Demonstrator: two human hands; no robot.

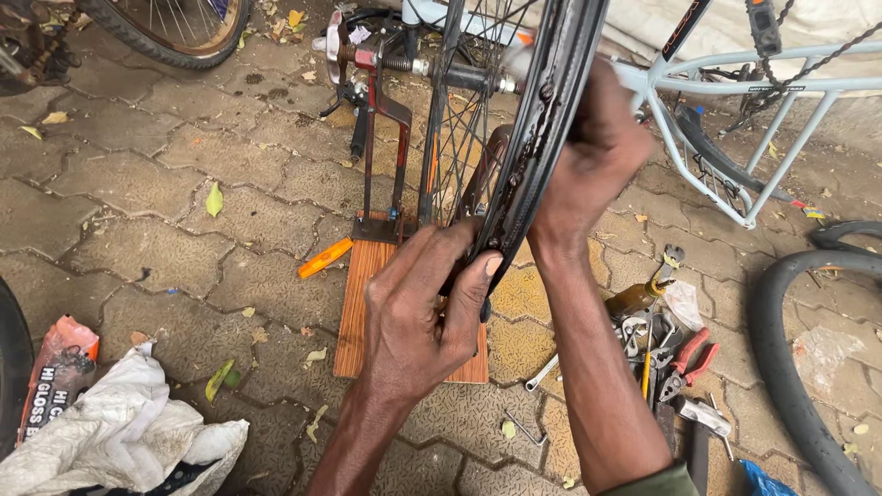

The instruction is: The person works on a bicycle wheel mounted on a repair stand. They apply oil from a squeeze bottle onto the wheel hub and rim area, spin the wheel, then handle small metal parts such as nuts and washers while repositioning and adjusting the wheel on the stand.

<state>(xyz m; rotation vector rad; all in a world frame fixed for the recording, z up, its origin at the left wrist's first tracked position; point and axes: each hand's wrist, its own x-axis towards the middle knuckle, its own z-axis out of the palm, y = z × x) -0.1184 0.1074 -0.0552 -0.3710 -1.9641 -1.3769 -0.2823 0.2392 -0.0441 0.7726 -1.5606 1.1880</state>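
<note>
The left hand clamps the rim, thumb pressed on its near edge, wrist bent upward. The right hand grips the rim farther up, forearm reaching away. The wheel stands upright in a stand on a board; tools lie to the right

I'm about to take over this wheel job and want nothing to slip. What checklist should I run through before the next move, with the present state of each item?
1. Left hand gripping the wheel rim, thumb on its edge: ok.
2. Right hand closed on the rim higher up: ok.
3. Wheel axle seated in the red stand: cannot tell.
4. Stand on its wooden base, base flat on the paving: ok.
5. Pliers and other tools beside the right forearm: ok.
6. Spokes intact: cannot tell.
</note>
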